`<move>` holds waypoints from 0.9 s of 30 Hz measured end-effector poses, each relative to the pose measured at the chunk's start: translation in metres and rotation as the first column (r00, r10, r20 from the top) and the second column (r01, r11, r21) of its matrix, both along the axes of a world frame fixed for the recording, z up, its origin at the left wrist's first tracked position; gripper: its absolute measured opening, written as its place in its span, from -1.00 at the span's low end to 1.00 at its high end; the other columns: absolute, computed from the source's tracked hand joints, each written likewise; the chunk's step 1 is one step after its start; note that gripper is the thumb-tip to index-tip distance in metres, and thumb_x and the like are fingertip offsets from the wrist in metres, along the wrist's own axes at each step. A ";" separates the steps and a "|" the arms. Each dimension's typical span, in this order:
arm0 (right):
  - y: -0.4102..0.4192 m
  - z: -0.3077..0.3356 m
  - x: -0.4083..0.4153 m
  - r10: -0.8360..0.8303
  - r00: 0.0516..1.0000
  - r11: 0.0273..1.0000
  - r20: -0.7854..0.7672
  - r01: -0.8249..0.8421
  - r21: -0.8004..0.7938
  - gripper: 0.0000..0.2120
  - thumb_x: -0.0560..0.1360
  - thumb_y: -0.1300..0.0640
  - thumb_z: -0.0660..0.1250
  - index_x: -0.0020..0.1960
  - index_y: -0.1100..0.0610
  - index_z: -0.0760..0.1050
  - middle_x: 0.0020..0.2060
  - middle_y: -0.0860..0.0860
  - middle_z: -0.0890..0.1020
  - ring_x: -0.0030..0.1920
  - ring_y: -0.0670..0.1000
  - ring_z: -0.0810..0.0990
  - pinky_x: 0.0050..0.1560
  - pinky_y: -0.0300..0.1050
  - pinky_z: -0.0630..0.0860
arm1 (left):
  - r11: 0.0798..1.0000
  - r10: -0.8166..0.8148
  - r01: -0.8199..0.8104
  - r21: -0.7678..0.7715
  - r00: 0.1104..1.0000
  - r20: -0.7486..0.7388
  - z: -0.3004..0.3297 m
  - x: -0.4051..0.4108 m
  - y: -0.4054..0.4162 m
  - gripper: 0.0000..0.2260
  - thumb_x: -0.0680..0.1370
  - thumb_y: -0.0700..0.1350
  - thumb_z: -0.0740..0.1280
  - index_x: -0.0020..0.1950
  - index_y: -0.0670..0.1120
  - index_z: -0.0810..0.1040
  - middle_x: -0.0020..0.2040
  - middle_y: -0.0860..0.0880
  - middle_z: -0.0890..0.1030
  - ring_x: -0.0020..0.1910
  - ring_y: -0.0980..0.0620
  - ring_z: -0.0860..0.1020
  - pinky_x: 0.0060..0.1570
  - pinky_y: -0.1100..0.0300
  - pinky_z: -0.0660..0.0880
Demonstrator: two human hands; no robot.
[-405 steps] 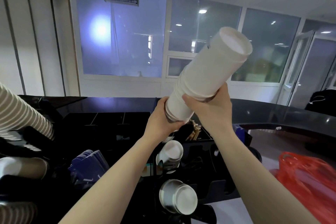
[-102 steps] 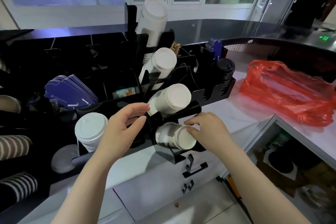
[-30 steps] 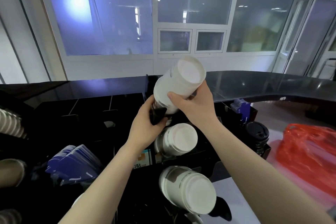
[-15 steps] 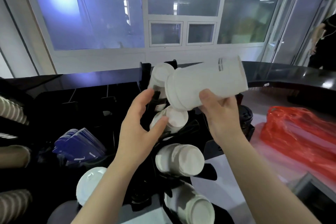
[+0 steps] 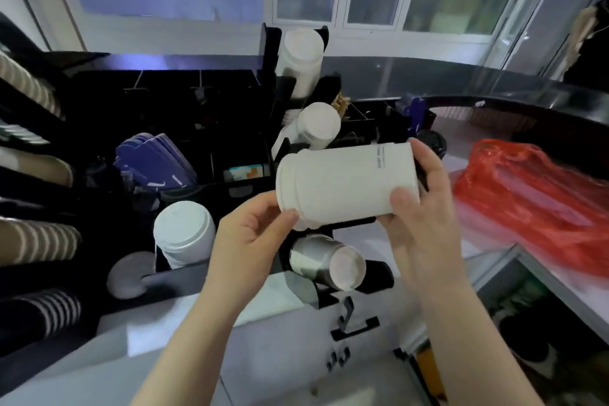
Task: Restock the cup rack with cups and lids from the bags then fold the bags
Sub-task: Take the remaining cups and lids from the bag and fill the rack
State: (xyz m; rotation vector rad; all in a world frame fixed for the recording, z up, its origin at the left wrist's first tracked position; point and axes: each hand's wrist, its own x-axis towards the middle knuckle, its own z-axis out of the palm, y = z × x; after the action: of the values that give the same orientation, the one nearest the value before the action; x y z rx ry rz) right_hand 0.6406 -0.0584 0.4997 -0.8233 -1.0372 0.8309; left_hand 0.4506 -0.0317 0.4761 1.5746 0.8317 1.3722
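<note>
The right hand [image 5: 417, 204] has its fingers and thumb curled round the base end of a white cup stack [image 5: 346, 184] held sideways, while the left hand [image 5: 253, 237] pinches the stack's rim end with thumb and fingertips. The stack hangs just in front of the black rack [image 5: 270, 53], whose slots hold more white cups. A red bag [image 5: 527, 194] lies on the counter [image 5: 487, 237] to the right.
</note>
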 end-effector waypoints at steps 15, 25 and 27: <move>-0.067 -0.049 0.044 -0.177 0.921 0.979 0.346 0.202 -0.036 -0.43 0.29 0.04 0.50 0.24 -0.12 0.36 0.15 -0.26 0.47 0.15 -0.15 0.50 -0.03 -0.26 0.55 | 0.957 0.160 -0.205 -0.205 0.963 -0.218 -0.055 0.019 -0.066 -0.61 0.54 -0.26 0.33 0.14 0.24 0.50 0.09 0.24 0.62 0.13 0.28 0.55 0.11 0.37 0.44; -0.058 -0.065 0.022 -0.070 0.662 0.985 0.747 0.166 -0.055 -0.36 0.38 -0.05 0.48 0.37 -0.20 0.28 0.20 -0.41 0.36 0.21 -0.39 0.30 0.12 -0.59 0.20 | 0.949 0.106 -0.220 -0.226 0.898 -0.428 -0.073 0.023 -0.078 -0.60 0.54 -0.16 0.33 0.28 0.23 0.43 0.11 0.43 0.48 0.18 0.39 0.45 0.06 0.54 0.36; -0.051 -0.069 0.019 -0.066 0.651 0.982 0.756 0.176 -0.066 -0.35 0.38 -0.01 0.48 0.39 -0.16 0.28 0.21 -0.38 0.37 0.21 -0.36 0.29 0.13 -0.55 0.21 | 0.946 0.111 -0.220 -0.238 0.910 -0.399 -0.072 0.023 -0.078 -0.60 0.54 -0.17 0.32 0.20 0.31 0.42 0.09 0.44 0.50 0.18 0.40 0.46 0.10 0.48 0.38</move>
State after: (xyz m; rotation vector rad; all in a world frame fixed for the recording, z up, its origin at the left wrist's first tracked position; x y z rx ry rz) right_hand 0.6595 -0.1096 0.4306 -1.4064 -1.6477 0.4203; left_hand 0.4738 -0.1093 0.4036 1.5935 1.3638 1.0148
